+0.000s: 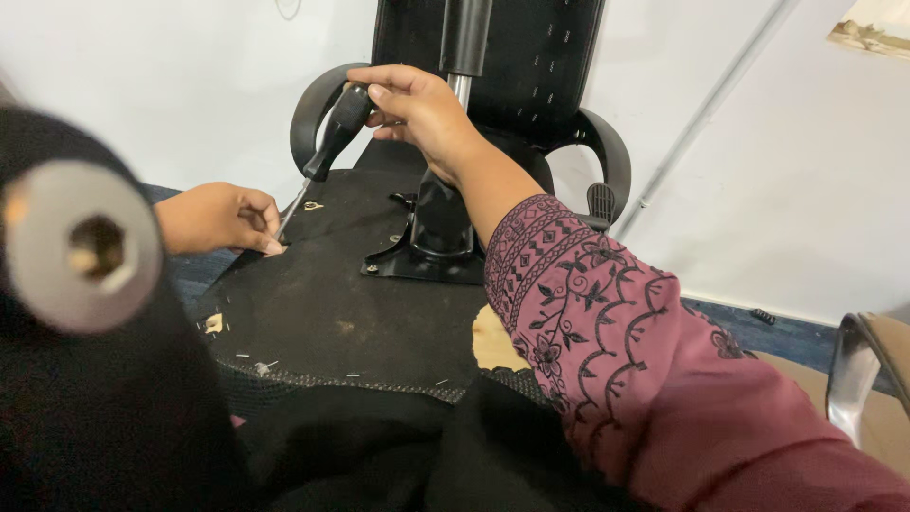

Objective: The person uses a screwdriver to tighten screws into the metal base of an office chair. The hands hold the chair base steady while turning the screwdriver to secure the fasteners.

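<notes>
An office chair lies upturned with the black fabric underside of its seat facing up. My right hand grips the black handle of a screwdriver, whose thin metal shaft slants down to the seat's far left edge. My left hand rests on that edge, fingers closed beside the screwdriver tip and pressing the fabric. Several staples dot the seat's near edge. The chair's black gas-lift column and base plate stand in the seat's middle.
A large roll of black fabric with a grey core end fills the near left. Loose black cloth lies below the seat. The curved black armrests sit beyond, and another chair's metal arm is at the right.
</notes>
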